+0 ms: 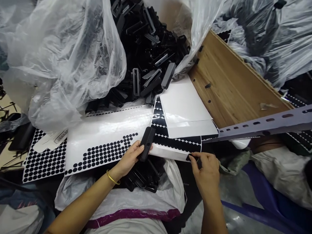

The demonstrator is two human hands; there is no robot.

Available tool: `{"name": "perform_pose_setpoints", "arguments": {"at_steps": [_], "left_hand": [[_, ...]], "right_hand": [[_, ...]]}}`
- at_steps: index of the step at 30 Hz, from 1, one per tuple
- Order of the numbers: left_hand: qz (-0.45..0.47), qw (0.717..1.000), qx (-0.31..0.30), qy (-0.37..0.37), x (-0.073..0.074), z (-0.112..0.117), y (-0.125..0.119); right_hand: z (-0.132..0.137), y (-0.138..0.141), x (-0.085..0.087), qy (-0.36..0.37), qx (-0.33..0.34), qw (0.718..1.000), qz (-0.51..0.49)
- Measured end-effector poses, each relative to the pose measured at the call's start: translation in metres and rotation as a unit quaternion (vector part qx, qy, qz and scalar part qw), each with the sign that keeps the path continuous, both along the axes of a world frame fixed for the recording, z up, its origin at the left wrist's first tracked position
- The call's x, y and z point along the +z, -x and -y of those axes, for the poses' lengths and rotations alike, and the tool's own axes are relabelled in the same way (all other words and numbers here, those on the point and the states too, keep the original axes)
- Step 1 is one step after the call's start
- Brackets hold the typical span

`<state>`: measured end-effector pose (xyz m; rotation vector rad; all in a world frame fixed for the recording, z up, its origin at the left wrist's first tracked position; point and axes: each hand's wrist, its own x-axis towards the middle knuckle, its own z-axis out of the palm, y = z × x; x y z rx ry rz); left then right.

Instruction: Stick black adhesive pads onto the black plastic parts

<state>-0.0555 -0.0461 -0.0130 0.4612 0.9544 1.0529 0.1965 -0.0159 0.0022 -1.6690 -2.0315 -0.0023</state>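
Note:
My left hand (130,160) grips a long black plastic piece (147,143) with rounded ends and a small hole in its face. Thumb and forefinger of my right hand (206,167) are pinched at the right end of a sticker sheet (170,152), on what looks like a black round sticker (188,157). Rows of black dots cover the upper part of that sheet, while its lower strip is bare white. To the left lies another white sheet (102,130), with black round stickers left only along its lower side.
A heap of black plastic pieces (156,48) spills from clear plastic bags (73,58) behind the sheets. White sheets (185,104) lie by a wooden board (234,78) and a slotted metal bar (268,121). Below my hands, a white sack (136,200) holds similar pieces.

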Motion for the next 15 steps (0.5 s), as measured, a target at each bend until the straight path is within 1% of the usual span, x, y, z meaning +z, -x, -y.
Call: {"name": "perform_pose_setpoints", "arguments": {"at_steps": [2, 4, 6, 8, 9, 10, 12, 14, 15], "left_hand": [[-0.004, 1.000, 0.001, 0.006, -0.003, -0.001, 0.001], [0.001, 1.000, 0.004, 0.008, -0.005, -0.002, 0.001], [0.017, 1.000, 0.009, 0.009, -0.005, -0.004, 0.002], [0.038, 0.999, 0.015, 0.010, -0.004, -0.004, 0.003], [0.049, 0.999, 0.016, 0.011, -0.003, -0.004, 0.003], [0.057, 0.998, 0.015, 0.012, -0.001, -0.003, 0.004], [0.068, 0.998, 0.006, 0.009, 0.002, 0.000, 0.006], [0.069, 0.998, -0.006, 0.000, 0.006, 0.003, 0.008], [0.067, 0.998, -0.010, -0.004, 0.008, 0.005, 0.010]], "right_hand": [[-0.002, -0.001, -0.001, 0.011, 0.016, 0.999, 0.041], [-0.002, 0.006, 0.002, 0.033, 0.034, 0.998, 0.047], [0.001, 0.021, 0.008, 0.073, 0.072, 0.995, -0.003], [0.005, 0.042, 0.014, 0.140, 0.111, 0.977, -0.113], [0.008, 0.054, 0.016, 0.183, 0.115, 0.960, -0.177], [0.010, 0.066, 0.017, 0.229, 0.110, 0.936, -0.243], [0.013, 0.089, 0.018, 0.305, 0.116, 0.877, -0.353], [0.012, 0.106, 0.017, 0.358, 0.119, 0.828, -0.416], [0.010, 0.113, 0.016, 0.377, 0.121, 0.810, -0.433]]}}
